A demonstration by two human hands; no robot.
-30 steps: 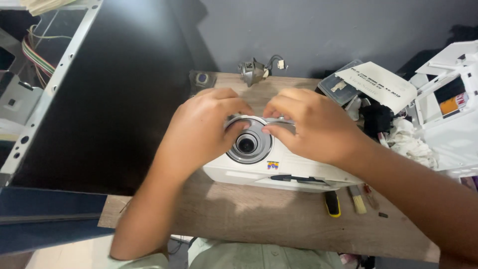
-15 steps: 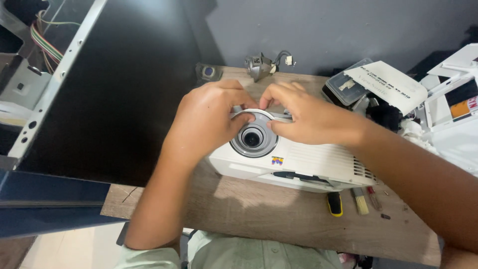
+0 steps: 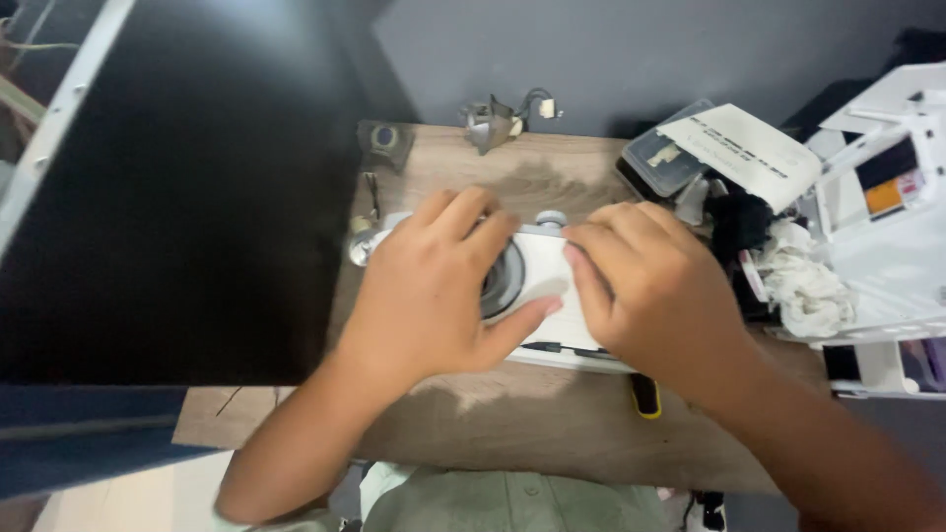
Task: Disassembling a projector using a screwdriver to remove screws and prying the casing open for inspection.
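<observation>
A white projector [image 3: 545, 279] lies on the wooden table [image 3: 512, 424], lens ring [image 3: 503, 281] facing up. My left hand [image 3: 434, 291] lies over the left part of the projector, fingers across the lens ring and thumb pressed on the white casing. My right hand [image 3: 650, 291] grips the projector's right part from above, fingers curled over its back edge. Both hands hide most of the device.
A large black panel [image 3: 187, 187] stands to the left. At the table's back lie a small metal lamp part [image 3: 490, 123] and a dark square piece [image 3: 384, 138]. A paper-covered box [image 3: 734, 148], white cloth [image 3: 803, 281] and white plastic parts [image 3: 887, 227] crowd the right. A yellow-handled tool [image 3: 645, 397] lies by the projector.
The view has shifted and moved closer. My hands have spread from around the lens ring to cover both ends of the projector, which now lies lower in view.
</observation>
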